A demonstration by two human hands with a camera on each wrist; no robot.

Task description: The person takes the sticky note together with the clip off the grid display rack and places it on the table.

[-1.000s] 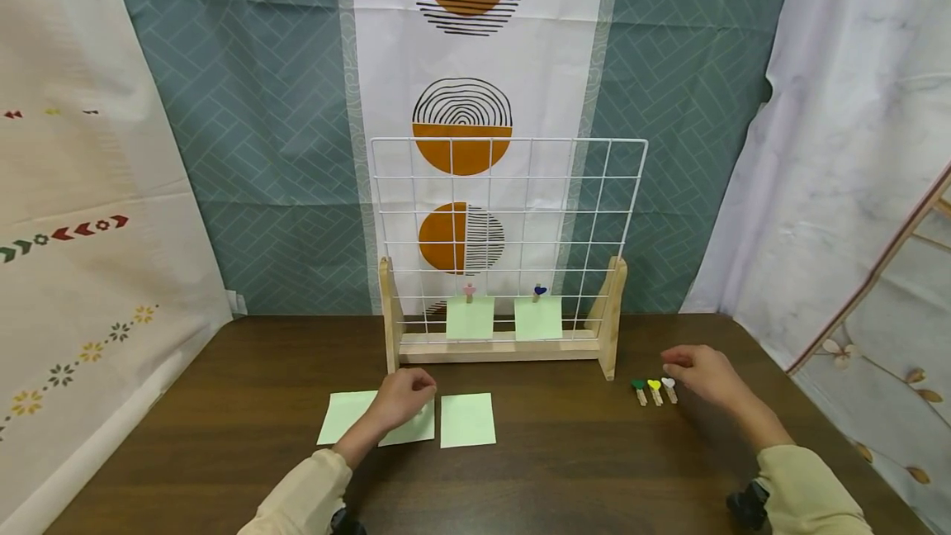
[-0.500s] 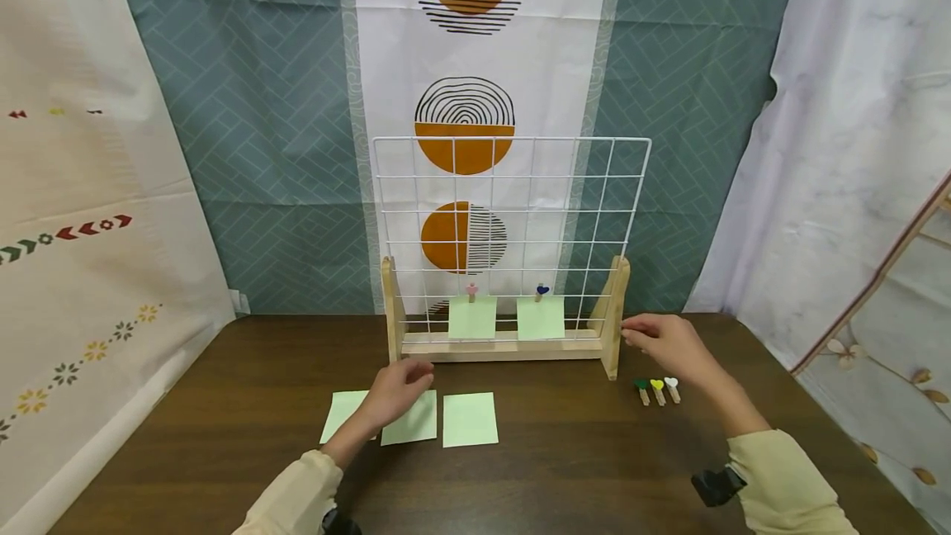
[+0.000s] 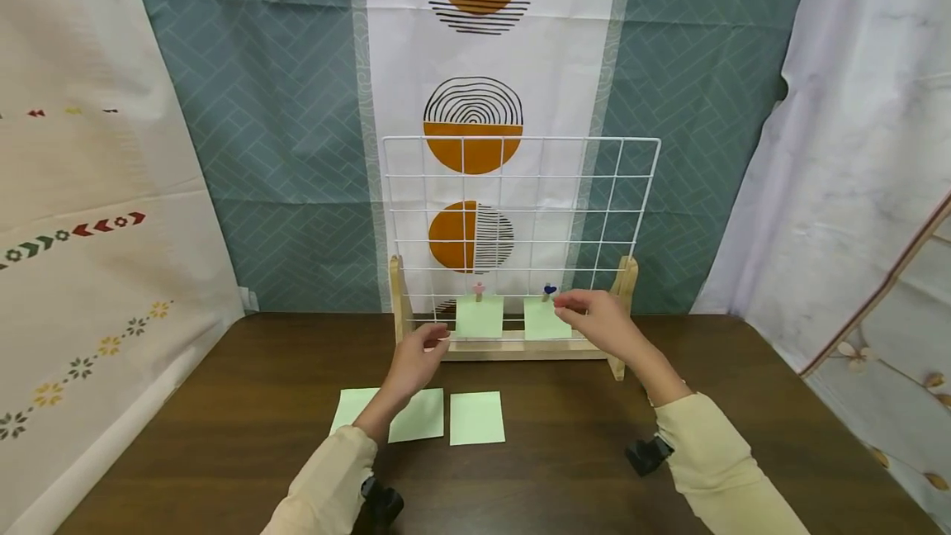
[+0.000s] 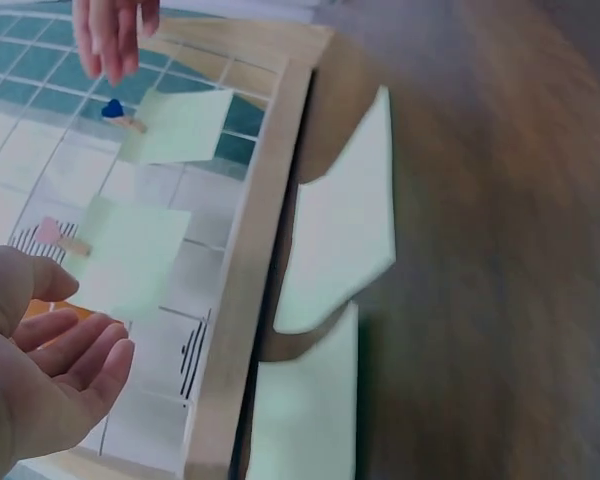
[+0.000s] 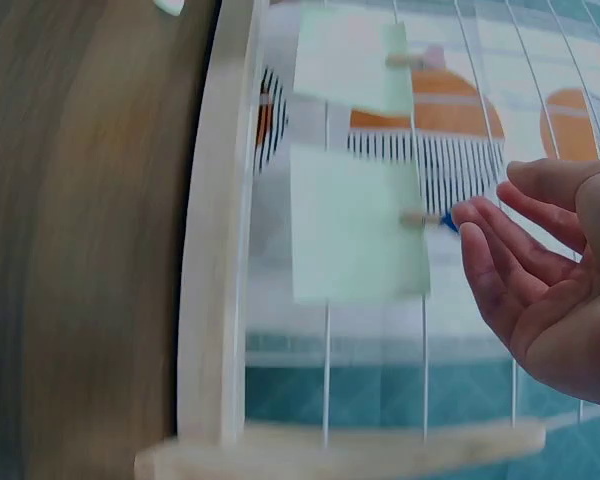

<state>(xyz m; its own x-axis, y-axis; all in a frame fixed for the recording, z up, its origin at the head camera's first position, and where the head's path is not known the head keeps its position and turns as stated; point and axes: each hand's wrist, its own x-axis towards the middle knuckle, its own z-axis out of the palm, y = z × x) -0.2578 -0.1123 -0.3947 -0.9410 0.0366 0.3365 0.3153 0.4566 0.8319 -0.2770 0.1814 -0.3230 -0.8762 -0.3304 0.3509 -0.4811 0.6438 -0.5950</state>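
A white wire grid rack (image 3: 652, 176) stands on a wooden base (image 3: 535, 350). Two pale green paper notes hang low on it: the left note (image 3: 475, 320) under a pink heart clothespin (image 3: 479, 289), the right note (image 3: 541, 322) under a blue heart clothespin (image 3: 549, 289). My left hand (image 3: 414, 360) hovers just left of the left note, fingers loosely bent around nothing. Close beside the blue clothespin is my right hand (image 3: 600, 322), its fingers softly curved; the right wrist view shows no object in that hand (image 5: 560, 265).
On the dark table (image 3: 550, 469) lie three more green notes: a left one (image 3: 352, 403) partly behind my left forearm, a middle one (image 3: 422, 414) and a right one (image 3: 477, 418). A patterned curtain (image 3: 297, 106) hangs behind the rack.
My right hand has moved left from beside the green, yellow and white clothespins to the right note; its forearm now hides them. My left hand has risen from over the table notes towards the rack.
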